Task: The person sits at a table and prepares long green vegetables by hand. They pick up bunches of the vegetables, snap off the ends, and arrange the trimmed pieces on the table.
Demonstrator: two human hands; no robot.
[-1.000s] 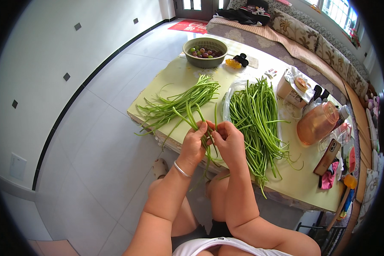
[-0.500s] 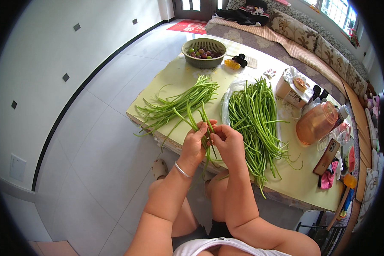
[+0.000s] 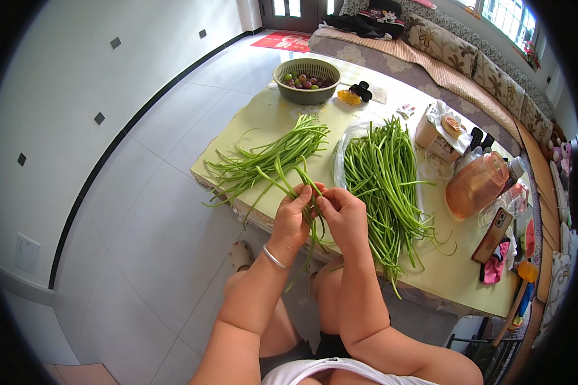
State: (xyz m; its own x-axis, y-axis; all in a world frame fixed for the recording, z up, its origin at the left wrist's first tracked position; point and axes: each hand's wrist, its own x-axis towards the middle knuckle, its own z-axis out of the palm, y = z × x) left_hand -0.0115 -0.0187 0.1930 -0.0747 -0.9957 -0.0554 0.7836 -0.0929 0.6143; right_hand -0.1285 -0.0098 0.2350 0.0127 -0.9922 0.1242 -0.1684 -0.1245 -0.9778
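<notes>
A few garlic scapes (image 3: 280, 172) are gripped in my left hand (image 3: 291, 218), which wears a silver bangle on its wrist. Their upper ends fan out over the table edge and their tails hang below my fingers. Close beside it, my right hand (image 3: 345, 217) pinches one of these stems between thumb and fingers. Beyond my left hand lies a loose pile of garlic scapes (image 3: 276, 146). A bigger heap of garlic scapes (image 3: 380, 176) rests on a clear plastic bag (image 3: 341, 149) to the right of my right hand, some ends drooping past the edge.
On the yellow-topped table (image 3: 237, 138) stand a green basket (image 3: 307, 95) of grapes, a black hair claw (image 3: 361, 90), a tissue box (image 3: 438, 138) and a jar of pinkish liquid (image 3: 475, 186). A phone (image 3: 492, 236) lies at the right. A long sofa (image 3: 459, 80) runs behind.
The held stems have shifted a little between my fingers; the upright one now leans further left and the tails hang differently. Both hands stay almost in place.
</notes>
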